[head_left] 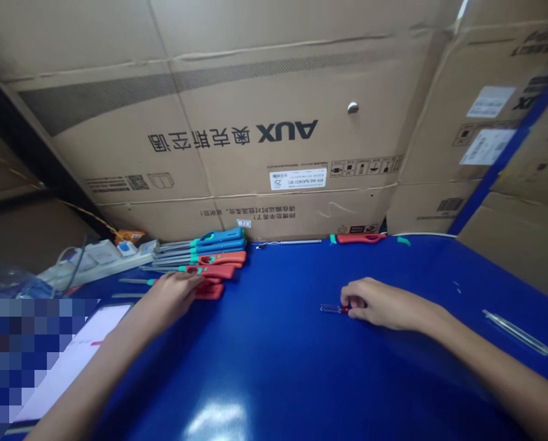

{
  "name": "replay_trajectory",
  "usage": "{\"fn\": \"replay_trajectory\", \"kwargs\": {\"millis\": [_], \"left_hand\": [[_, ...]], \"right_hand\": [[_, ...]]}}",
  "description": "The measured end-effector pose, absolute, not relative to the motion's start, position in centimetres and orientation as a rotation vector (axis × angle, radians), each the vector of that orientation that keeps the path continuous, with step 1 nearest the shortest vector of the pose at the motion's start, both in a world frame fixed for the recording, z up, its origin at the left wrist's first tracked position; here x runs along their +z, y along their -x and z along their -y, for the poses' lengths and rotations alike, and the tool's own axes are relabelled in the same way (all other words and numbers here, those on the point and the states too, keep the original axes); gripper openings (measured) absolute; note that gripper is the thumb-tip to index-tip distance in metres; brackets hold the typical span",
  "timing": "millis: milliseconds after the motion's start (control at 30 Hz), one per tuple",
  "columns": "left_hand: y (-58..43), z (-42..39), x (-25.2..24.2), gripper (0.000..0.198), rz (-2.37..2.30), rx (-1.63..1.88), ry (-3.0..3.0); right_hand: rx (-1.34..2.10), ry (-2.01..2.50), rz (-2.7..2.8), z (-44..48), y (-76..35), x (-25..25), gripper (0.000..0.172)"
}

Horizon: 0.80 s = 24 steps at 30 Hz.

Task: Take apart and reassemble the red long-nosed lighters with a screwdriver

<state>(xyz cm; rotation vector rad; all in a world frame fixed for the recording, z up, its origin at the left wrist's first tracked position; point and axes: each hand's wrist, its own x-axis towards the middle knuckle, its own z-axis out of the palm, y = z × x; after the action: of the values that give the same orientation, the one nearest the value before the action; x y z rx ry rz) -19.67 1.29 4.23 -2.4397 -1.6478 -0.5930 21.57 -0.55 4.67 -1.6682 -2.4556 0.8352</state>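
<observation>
At the left, my left hand (175,295) is closed over a red long-necked lighter (213,291), its fingers curled on the handle. Beyond it lie another red lighter (221,271), an orange-red one (233,259) and blue ones (228,236), stacked side by side with their metal necks pointing left. My right hand (370,301) is closed in a pinch, low over the blue table (274,355). From its fingertips a small clear and red handle (333,308), like a screwdriver's, sticks out to the left; the rest is hidden by the fingers.
Cardboard walls (237,79) close off the back and right. Along the back lie a red lighter (359,238) and a thin metal rod (296,242). A clear plastic tube (517,332) is at right. A power strip (103,260) and a tablet (78,355) are at left.
</observation>
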Motion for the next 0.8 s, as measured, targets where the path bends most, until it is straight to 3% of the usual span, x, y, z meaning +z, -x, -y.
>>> {"fn": "replay_trajectory", "kwargs": {"millis": [100, 233, 467, 533, 667, 800], "left_hand": [[17.5, -0.6, 5.9, 0.028, 1.418, -0.412, 2.496], [11.5, 1.8, 8.0, 0.029, 1.085, -0.49, 2.552], [0.5, 5.0, 3.1, 0.023, 0.461, -0.535, 2.832], [-0.4, 4.6, 1.3, 0.021, 0.509, -0.581, 2.93], [0.7, 3.1, 0.9, 0.045, 0.894, -0.539, 3.127], [2.3, 2.0, 1.8, 0.025, 1.143, -0.471, 3.272]], "right_hand": [[0.871, 1.607, 2.367, 0.6, -21.6, 5.1, 0.006], [1.005, 1.46, 2.139, -0.2, -21.6, 5.6, 0.006], [1.327, 1.09, 1.503, -2.0, -21.8, 4.2, 0.052], [1.366, 1.009, 1.4, -1.6, -21.5, 3.7, 0.049], [1.431, 0.971, 1.321, -0.2, -20.6, 3.2, 0.04], [1.501, 0.987, 1.352, 0.9, -20.3, 3.5, 0.035]]}}
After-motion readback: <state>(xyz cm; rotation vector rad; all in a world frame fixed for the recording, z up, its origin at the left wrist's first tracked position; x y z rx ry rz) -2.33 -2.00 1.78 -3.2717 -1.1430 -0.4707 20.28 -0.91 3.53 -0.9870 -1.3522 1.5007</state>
